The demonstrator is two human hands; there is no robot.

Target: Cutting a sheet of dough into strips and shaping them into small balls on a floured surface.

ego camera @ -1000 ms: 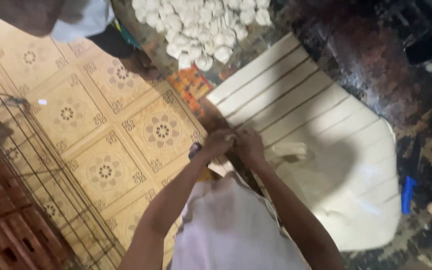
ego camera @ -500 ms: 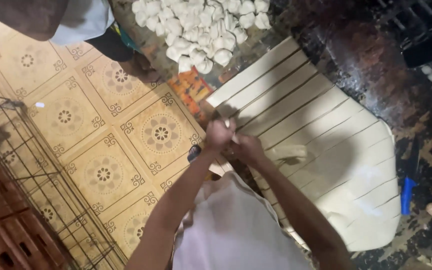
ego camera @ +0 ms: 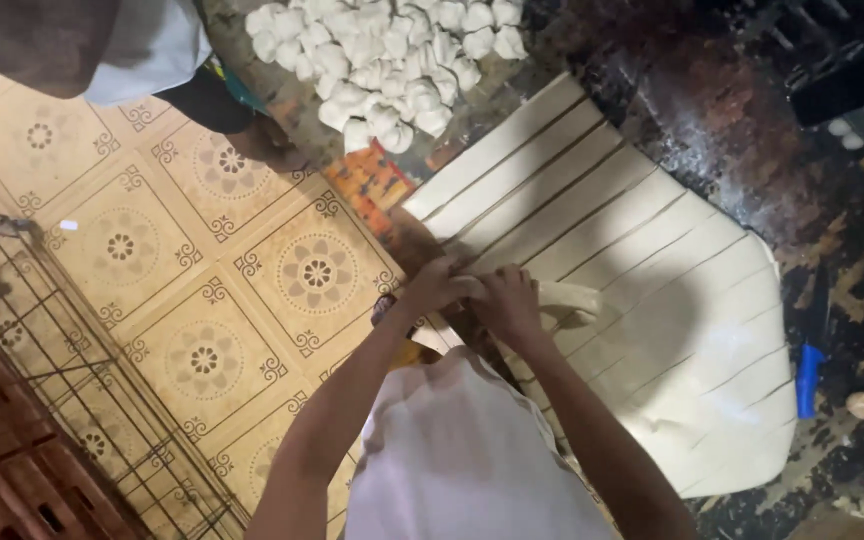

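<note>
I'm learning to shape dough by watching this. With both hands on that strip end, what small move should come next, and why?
Probably pinch off the piece and drop it on the pile of dough pieces. Both the left hand and right hand meet on the end of a cut strip of the dough sheet, and similar shaped lumps lie heaped nearby.

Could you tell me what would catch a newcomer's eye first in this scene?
Probably the big sheet of pale dough cut into long strips, spread over the dark worktop at centre right. At its near edge the left hand and right hand meet on one strip. A heap of small dough pieces lies at top centre.
</note>
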